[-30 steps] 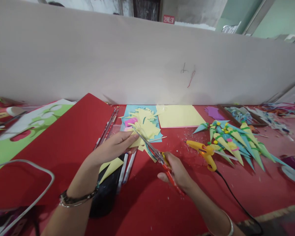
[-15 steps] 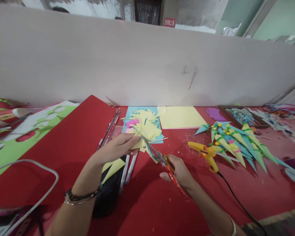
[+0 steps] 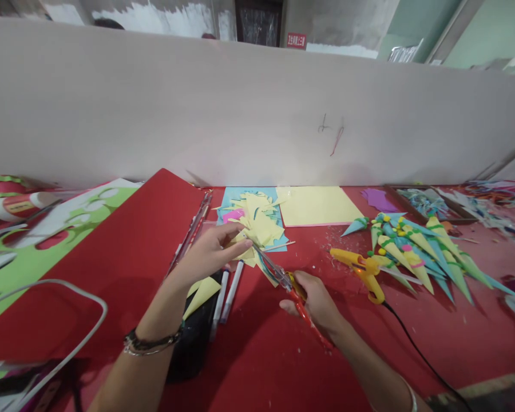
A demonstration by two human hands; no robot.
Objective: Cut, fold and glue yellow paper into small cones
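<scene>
Far left: a white roll with a labelled band [image 3: 21, 206] on its side, then a green sheet with round cut-outs [image 3: 21, 274]. A large red sheet of card [image 3: 111, 257] overlaps it and lies at a slant.

Left hand [image 3: 217, 249], bracelets at the wrist: comes in from the near side, palm down, thumb and forefinger pointing right at the near-left border of the pile. Its grip is narrow; cannot tell whether paper is pinched there, since fingertips and pile run together. Below it, a flat black object [image 3: 189, 355], partly hidden, bears cut yellow pieces [image 3: 203, 294]; two white-barrelled markers [image 3: 233, 292] lie just right of that.

Centre: yellow paper scraps [image 3: 261, 223] heaped on a blue sheet [image 3: 229, 197].

Scissors [image 3: 274, 272]: long axis diagonal, handles near and right, blades running away leftward, tips by the left thumb at the heap's near border. Key relation: left hand sits at the tip end, right hand [image 3: 315, 297] at the handle end; right grip is curled round the red-and-yellow handles, thumb standing off to the left. Blade gap: not resolvable.

Right, on the red surface [image 3: 257, 372]: yellow glue gun [image 3: 354, 263], cord trailing nearward, then a pile of paper cones [image 3: 416, 252].
</scene>
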